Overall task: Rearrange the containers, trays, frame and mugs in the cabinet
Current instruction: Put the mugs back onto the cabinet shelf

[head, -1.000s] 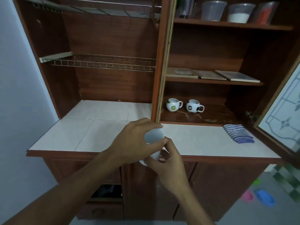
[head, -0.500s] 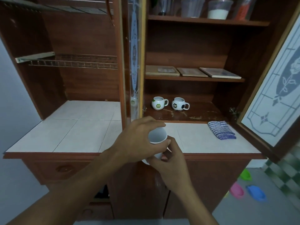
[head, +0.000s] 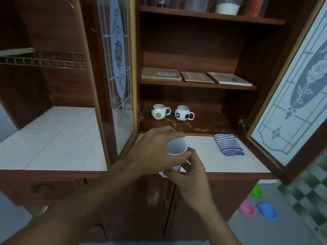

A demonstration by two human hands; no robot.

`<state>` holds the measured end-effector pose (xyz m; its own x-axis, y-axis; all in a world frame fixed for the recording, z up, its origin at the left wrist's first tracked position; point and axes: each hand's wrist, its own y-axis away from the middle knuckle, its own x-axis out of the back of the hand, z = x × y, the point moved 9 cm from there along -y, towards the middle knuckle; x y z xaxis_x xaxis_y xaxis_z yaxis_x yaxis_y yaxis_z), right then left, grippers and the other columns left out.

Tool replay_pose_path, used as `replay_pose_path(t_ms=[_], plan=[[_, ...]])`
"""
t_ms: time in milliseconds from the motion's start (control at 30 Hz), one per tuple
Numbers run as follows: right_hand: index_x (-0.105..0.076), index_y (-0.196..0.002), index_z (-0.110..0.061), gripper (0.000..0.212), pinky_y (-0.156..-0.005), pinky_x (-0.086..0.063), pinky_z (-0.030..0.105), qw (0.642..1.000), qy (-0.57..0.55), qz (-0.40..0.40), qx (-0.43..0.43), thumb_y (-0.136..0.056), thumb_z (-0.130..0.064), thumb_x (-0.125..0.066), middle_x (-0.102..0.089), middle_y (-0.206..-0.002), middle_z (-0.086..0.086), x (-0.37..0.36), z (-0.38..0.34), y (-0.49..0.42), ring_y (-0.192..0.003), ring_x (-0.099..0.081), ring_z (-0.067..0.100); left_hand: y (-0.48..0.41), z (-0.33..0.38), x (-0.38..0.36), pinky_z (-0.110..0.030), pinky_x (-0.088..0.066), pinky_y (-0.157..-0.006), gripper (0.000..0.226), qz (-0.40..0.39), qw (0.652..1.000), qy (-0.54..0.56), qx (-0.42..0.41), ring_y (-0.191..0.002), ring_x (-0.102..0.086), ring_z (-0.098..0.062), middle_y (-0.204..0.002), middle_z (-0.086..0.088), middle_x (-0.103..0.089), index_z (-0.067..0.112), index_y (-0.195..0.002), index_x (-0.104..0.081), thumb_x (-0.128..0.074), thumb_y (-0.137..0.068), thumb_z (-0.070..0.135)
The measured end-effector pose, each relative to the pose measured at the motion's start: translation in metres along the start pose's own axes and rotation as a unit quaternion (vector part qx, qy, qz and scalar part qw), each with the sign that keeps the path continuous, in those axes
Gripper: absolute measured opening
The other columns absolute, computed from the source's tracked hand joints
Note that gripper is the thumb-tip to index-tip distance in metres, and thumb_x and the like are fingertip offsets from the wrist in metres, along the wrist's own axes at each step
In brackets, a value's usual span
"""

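What worried me was dropping the white mug [head: 177, 147]. I held it in the air above the front edge of the bench [head: 200, 145], tilted with its mouth towards me. Part of it hung past that edge, so a slip would probably have sent it to the floor rather than onto the tiles. Two hands crowding one small mug could also have fouled each other when one let go. Carrying it forward to the bottom shelf [head: 212, 121], I might have knocked the green-badged mug [head: 159, 112] or the football mug [head: 183, 113], which stood there side by side. I might also have clipped the open glass door [head: 116, 68] at my left.

My left hand [head: 152, 151] lay over the mug from the left, fingers curled round its upper wall and clamped on it. My right hand [head: 191, 172] sat below, thumb at the rim and fingers wrapped under the base, likewise closed on the mug. The handle was hidden, so I couldn't tell where it pointed.
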<state>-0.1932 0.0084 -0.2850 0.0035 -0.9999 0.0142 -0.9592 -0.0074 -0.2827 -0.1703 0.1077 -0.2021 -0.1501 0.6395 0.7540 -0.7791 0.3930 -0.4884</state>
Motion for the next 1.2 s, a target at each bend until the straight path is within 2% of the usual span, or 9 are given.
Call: replay_pose_path(t_ms=[67, 200, 433, 533, 667, 867, 1067, 1200], plan=[[-0.061, -0.112, -0.021, 0.050, -0.074, -0.056, 0.027, 1.000, 0.002, -0.005, 0.004, -0.072, 0.002, -0.080, -0.070, -0.106, -0.010, 0.017, -0.001, -0.006, -0.101, -0.067, 0.011, -0.009, 0.010, -0.009, -0.029, -0.050, -0.090, 0.061, 0.011, 1.000, 0.008, 0.001, -0.104, -0.059, -0.003, -0.114, 0.013, -0.066, 0.025, -0.120, -0.067, -0.056, -0.075, 0.064], [-0.062, -0.111, -0.023, 0.049, -0.075, -0.055, 0.022, 1.000, 0.006, -0.020, 0.003, -0.073, 0.002, -0.079, -0.069, -0.105, -0.012, 0.050, 0.001, -0.016, -0.101, -0.066, 0.009, -0.026, 0.030, -0.027, -0.024, -0.050, -0.087, 0.054, 0.027, 1.000, 0.005, 0.001, -0.101, -0.059, -0.002, -0.111, 0.014, -0.067, 0.024, -0.117, -0.068, -0.060, -0.076, 0.058], [-0.060, -0.114, -0.027, 0.050, -0.074, -0.053, 0.017, 1.000, 0.006, -0.019, 0.002, -0.075, -0.002, -0.079, -0.069, -0.107, -0.015, 0.090, 0.006, -0.038, -0.103, -0.064, 0.007, -0.063, 0.033, -0.065, -0.035, -0.051, -0.090, 0.062, 0.015, 1.000, 0.022, 0.016, -0.105, -0.059, -0.005, -0.114, 0.012, -0.065, 0.022, -0.120, -0.067, -0.057, -0.074, 0.063], [-0.059, -0.118, -0.026, 0.052, -0.076, -0.053, 0.019, 1.000, 0.012, -0.005, 0.000, -0.075, -0.003, -0.080, -0.068, -0.109, -0.016, 0.101, 0.014, -0.052, -0.105, -0.064, 0.007, -0.079, 0.029, -0.078, -0.036, -0.050, -0.091, 0.062, 0.005, 1.000, 0.019, 0.016, -0.107, -0.058, -0.006, -0.116, 0.012, -0.065, 0.024, -0.120, -0.066, -0.057, -0.074, 0.064], [-0.057, -0.110, -0.036, 0.051, -0.070, -0.048, 0.006, 0.999, 0.039, 0.020, -0.002, -0.075, -0.008, -0.081, -0.065, -0.101, -0.033, 0.114, 0.020, -0.066, -0.102, -0.061, -0.008, -0.099, 0.024, -0.092, -0.038, -0.050, -0.093, 0.059, -0.007, 1.000, 0.025, 0.017, -0.109, -0.058, -0.008, -0.118, 0.012, -0.065, 0.025, -0.121, -0.066, -0.060, -0.074, 0.061], [-0.060, -0.108, -0.035, 0.050, -0.072, -0.048, 0.007, 0.998, 0.051, 0.037, -0.003, -0.072, -0.008, -0.083, -0.068, -0.100, -0.028, 0.137, 0.029, -0.090, -0.100, -0.063, -0.005, -0.127, 0.020, -0.111, -0.029, -0.049, -0.091, 0.054, -0.023, 0.999, 0.028, 0.009, -0.104, -0.057, -0.004, -0.114, 0.013, -0.065, 0.025, -0.119, -0.066, -0.062, -0.074, 0.056], [-0.059, -0.106, -0.033, 0.049, -0.069, -0.046, 0.003, 0.998, 0.045, 0.031, -0.012, -0.073, -0.005, -0.082, -0.068, -0.098, -0.029, 0.165, 0.046, -0.127, -0.098, -0.061, -0.010, -0.166, 0.013, -0.137, -0.026, -0.049, -0.089, 0.056, -0.023, 0.999, 0.018, 0.015, -0.105, -0.057, -0.001, -0.117, 0.014, -0.064, 0.028, -0.122, -0.065, -0.062, -0.075, 0.058], [-0.058, -0.110, -0.031, 0.051, -0.070, -0.049, 0.006, 0.999, 0.040, 0.020, -0.017, -0.073, -0.004, -0.082, -0.069, -0.102, -0.021, 0.188, 0.058, -0.151, -0.099, -0.063, -0.006, -0.191, 0.013, -0.155, -0.015, -0.041, -0.086, 0.052, -0.016, 0.999, 0.017, 0.031, -0.106, -0.055, -0.001, -0.119, 0.014, -0.063, 0.028, -0.123, -0.064, -0.069, -0.077, 0.052]])
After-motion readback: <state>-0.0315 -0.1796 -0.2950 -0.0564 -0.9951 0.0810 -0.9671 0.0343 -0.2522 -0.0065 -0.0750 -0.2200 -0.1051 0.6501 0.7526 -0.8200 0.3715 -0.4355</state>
